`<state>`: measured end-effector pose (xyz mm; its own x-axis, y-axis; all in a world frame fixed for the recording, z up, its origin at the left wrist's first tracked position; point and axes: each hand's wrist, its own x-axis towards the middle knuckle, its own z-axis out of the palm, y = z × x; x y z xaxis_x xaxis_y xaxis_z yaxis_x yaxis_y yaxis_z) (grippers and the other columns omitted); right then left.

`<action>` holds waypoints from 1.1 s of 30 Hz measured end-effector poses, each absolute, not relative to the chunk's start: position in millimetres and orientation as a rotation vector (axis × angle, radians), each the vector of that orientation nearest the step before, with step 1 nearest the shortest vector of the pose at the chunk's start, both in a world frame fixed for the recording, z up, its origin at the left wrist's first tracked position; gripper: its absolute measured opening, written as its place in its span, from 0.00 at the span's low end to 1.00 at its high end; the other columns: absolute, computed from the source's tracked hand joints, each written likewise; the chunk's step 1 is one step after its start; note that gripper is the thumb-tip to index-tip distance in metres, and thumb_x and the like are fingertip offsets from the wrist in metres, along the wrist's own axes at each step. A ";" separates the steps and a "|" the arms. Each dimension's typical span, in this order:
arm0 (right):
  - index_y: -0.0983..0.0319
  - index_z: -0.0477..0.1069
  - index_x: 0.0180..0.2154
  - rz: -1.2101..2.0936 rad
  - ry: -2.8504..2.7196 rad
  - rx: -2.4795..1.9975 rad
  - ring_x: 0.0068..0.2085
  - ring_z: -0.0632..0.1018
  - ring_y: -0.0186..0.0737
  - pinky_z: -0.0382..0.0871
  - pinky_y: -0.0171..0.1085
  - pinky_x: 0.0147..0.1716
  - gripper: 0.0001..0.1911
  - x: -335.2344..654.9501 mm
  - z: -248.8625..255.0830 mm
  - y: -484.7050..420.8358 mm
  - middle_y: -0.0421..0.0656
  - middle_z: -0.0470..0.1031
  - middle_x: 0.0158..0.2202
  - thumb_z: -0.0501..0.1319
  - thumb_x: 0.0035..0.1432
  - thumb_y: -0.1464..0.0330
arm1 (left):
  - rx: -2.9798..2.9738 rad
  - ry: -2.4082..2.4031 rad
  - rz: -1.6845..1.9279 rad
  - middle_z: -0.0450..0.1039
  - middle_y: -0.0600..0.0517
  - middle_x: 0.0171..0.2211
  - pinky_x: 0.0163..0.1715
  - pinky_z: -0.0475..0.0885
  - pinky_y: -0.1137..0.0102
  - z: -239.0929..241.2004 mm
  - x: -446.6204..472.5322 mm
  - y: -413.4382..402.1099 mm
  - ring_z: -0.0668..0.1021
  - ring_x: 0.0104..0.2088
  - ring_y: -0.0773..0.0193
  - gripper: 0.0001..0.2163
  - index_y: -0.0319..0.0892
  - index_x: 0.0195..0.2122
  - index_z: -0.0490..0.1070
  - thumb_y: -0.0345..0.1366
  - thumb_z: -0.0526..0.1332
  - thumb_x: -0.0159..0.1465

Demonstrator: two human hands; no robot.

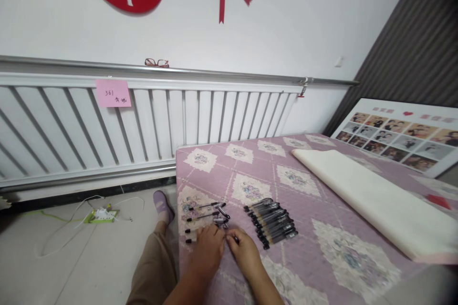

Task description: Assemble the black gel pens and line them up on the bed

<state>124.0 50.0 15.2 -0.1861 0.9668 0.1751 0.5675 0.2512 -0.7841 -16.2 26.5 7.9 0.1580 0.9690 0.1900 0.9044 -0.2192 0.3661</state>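
Note:
My left hand [209, 249] is closed, its fingers bent down at the bed beside a loose group of pens; what they grip is hidden. Close against it, my right hand [245, 251] pinches a small dark piece that looks like part of a pen [236, 238]. Left of the hands lie several pens with their dark ends apart in a column, one of them a black pen [203, 217]. Grey-black pen caps [223, 210] sit at their right ends. To the right, a neat row of capped black pens [274, 223] lies side by side.
A purple quilted bedspread [250, 167] covers the bed. Rolled cream cloth [358, 195] and a photo board [400, 133] are at the right. Beyond the bed stands a white radiator [200, 119] with glasses [156, 63] on its pipe. A power strip [102, 215] lies on the floor.

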 end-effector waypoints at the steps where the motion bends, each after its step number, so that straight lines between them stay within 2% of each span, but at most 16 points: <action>1: 0.58 0.74 0.28 0.764 -1.867 -1.393 0.37 0.76 0.42 0.67 0.36 0.39 0.10 123.4 15.2 49.1 0.43 0.77 0.32 0.54 0.53 0.65 | 2.253 1.842 0.583 0.70 0.53 0.41 0.47 0.57 0.62 7.8 -16.2 26.7 0.71 0.44 0.59 0.09 0.47 0.41 0.70 0.31 0.52 0.65; 5: 0.59 0.73 0.36 0.736 -1.739 -1.450 0.39 0.77 0.43 0.67 0.38 0.41 0.12 124.0 10.8 50.5 0.43 0.78 0.36 0.54 0.54 0.62 | 2.245 1.856 0.578 0.71 0.53 0.40 0.48 0.57 0.61 9.2 -15.9 26.9 0.71 0.44 0.58 0.09 0.47 0.40 0.70 0.31 0.51 0.66; 9: 0.60 0.72 0.34 0.697 -1.653 -1.496 0.38 0.77 0.45 0.68 0.40 0.41 0.11 120.3 9.4 60.5 0.45 0.77 0.34 0.54 0.53 0.63 | 2.240 1.910 0.531 0.71 0.51 0.41 0.48 0.57 0.59 10.7 -14.2 28.3 0.70 0.45 0.56 0.09 0.46 0.38 0.71 0.31 0.52 0.65; 11: 0.61 0.72 0.34 0.694 -1.696 -1.454 0.39 0.77 0.45 0.69 0.40 0.42 0.11 114.9 12.7 65.8 0.46 0.77 0.35 0.54 0.52 0.65 | 2.227 1.928 0.508 0.70 0.51 0.41 0.48 0.58 0.59 11.3 -13.5 29.2 0.69 0.46 0.55 0.09 0.46 0.39 0.71 0.31 0.52 0.65; 16: 0.62 0.72 0.42 0.725 -1.747 -1.285 0.46 0.76 0.44 0.67 0.41 0.49 0.16 108.1 20.0 71.2 0.47 0.76 0.43 0.54 0.53 0.66 | 2.187 1.949 0.483 0.69 0.51 0.44 0.49 0.58 0.60 16.1 -14.0 27.9 0.68 0.47 0.56 0.11 0.48 0.45 0.70 0.31 0.52 0.65; 20: 0.62 0.73 0.39 0.654 -1.642 -1.359 0.43 0.77 0.45 0.69 0.42 0.45 0.14 120.7 14.9 62.6 0.48 0.77 0.40 0.52 0.55 0.65 | 2.185 1.955 0.534 0.69 0.51 0.44 0.50 0.58 0.61 18.6 -14.3 24.8 0.68 0.48 0.57 0.10 0.47 0.44 0.70 0.31 0.53 0.64; 25: 0.60 0.73 0.36 0.486 -1.649 -1.376 0.37 0.76 0.43 0.70 0.39 0.38 0.13 149.6 7.0 39.8 0.46 0.76 0.35 0.52 0.57 0.63 | 2.194 1.971 0.650 0.71 0.52 0.42 0.49 0.59 0.60 13.0 -14.1 23.3 0.69 0.46 0.56 0.10 0.47 0.42 0.70 0.30 0.55 0.63; 28: 0.61 0.73 0.35 0.364 -1.572 -1.454 0.37 0.75 0.44 0.69 0.41 0.39 0.13 176.0 2.0 33.1 0.46 0.75 0.33 0.52 0.57 0.62 | 2.221 1.965 0.680 0.71 0.52 0.40 0.48 0.59 0.60 10.6 -14.5 22.7 0.70 0.45 0.55 0.09 0.47 0.41 0.71 0.30 0.55 0.63; 33: 0.63 0.71 0.38 0.209 -1.391 -1.639 0.40 0.74 0.47 0.68 0.45 0.43 0.16 237.9 -8.4 39.5 0.50 0.74 0.37 0.51 0.56 0.61 | 2.245 1.963 0.703 0.72 0.51 0.40 0.48 0.59 0.60 8.8 -14.6 21.7 0.71 0.45 0.55 0.09 0.47 0.40 0.72 0.29 0.56 0.62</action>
